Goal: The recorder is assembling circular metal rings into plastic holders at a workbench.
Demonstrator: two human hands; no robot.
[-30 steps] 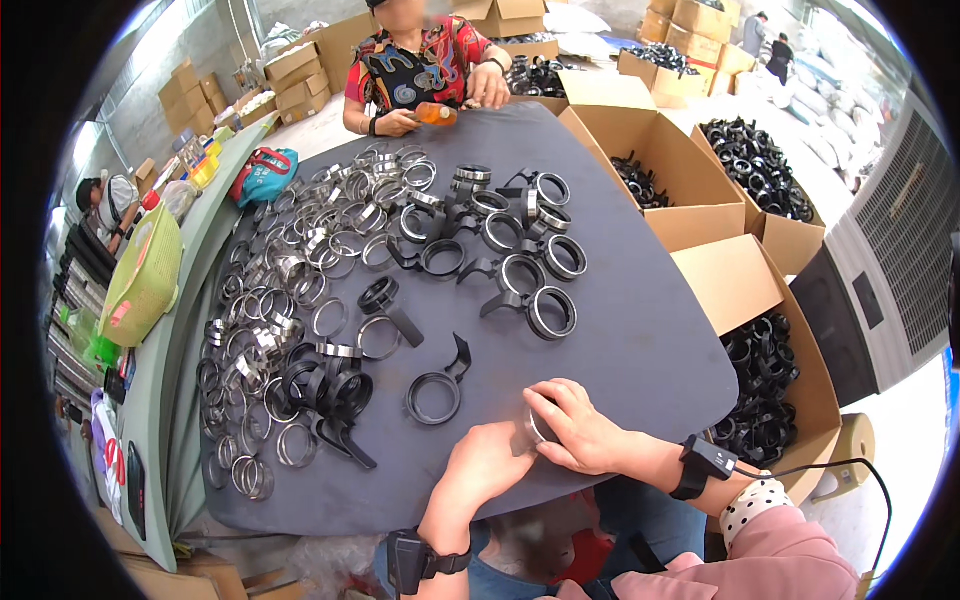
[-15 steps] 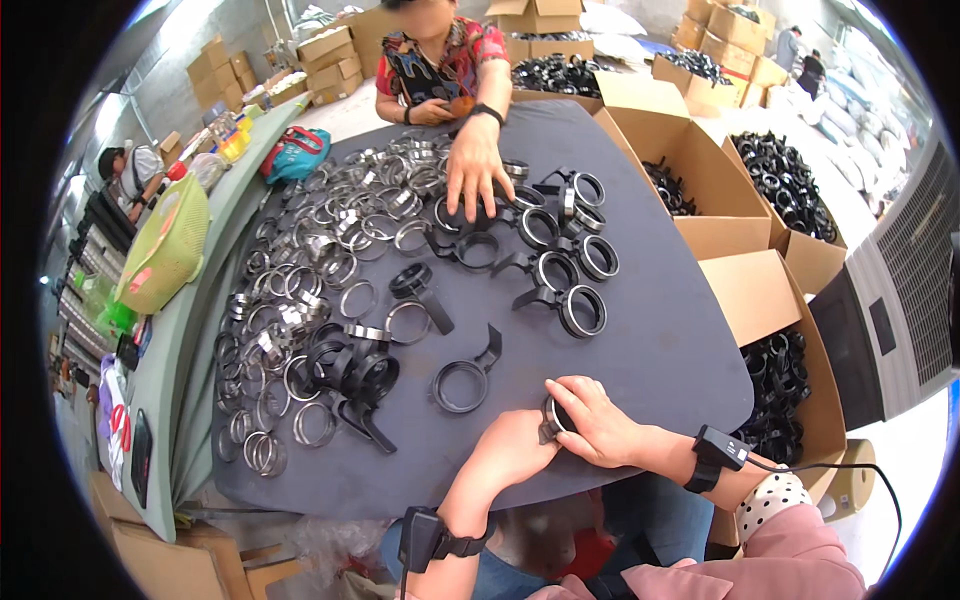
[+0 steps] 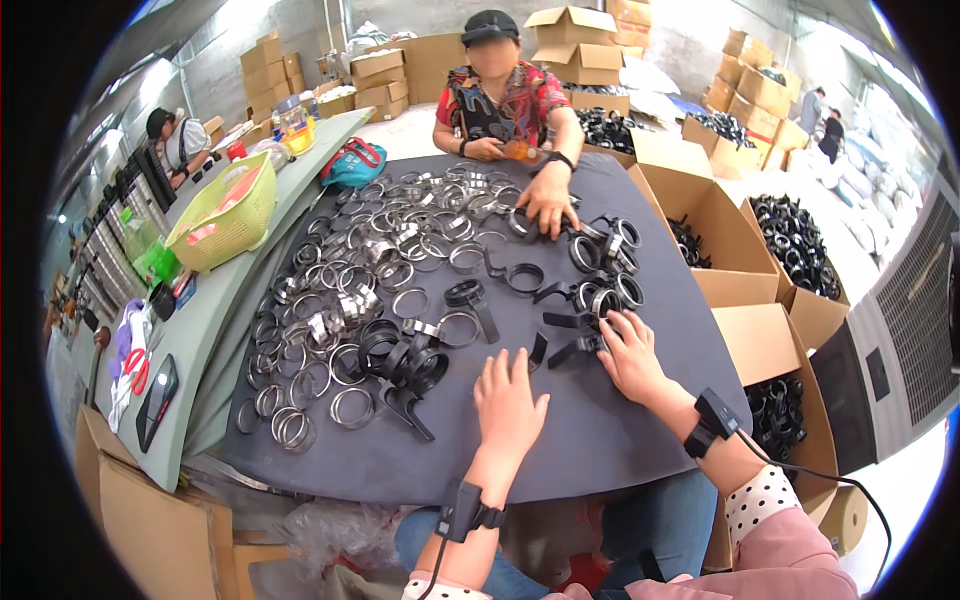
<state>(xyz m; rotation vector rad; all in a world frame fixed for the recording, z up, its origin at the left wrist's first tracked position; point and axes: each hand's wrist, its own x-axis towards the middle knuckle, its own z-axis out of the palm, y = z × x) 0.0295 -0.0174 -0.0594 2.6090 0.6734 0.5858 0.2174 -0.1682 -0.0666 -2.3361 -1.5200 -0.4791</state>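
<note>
My left hand (image 3: 508, 405) hovers over the near middle of the table, fingers stretched out, holding nothing. Beneath its fingertips lies a black ring with a flat tail (image 3: 538, 352), mostly covered by the hand. My right hand (image 3: 632, 358) has its fingers apart, the tips beside a black ring lined with metal (image 3: 603, 303) at the near end of a cluster of such rings. A loose black tailed ring (image 3: 524, 279) lies left of that cluster. Another black tailed piece (image 3: 466, 293) rests near the bare metal rings (image 3: 410, 303). A black pile (image 3: 405, 358) sits farther left.
Across the grey table (image 3: 480, 470), a co-worker's hand (image 3: 548, 200) touches black rings. Cardboard boxes (image 3: 735, 285) holding black parts stand along the right. On a green side table are a yellow-green basket (image 3: 225, 222), a phone (image 3: 157, 402) and red-handled scissors (image 3: 136, 370).
My hands have parted and moved forward. The ring they held is no longer between them; my right hand is now at the cluster, my left over the loose tailed ring. The view has shifted.
</note>
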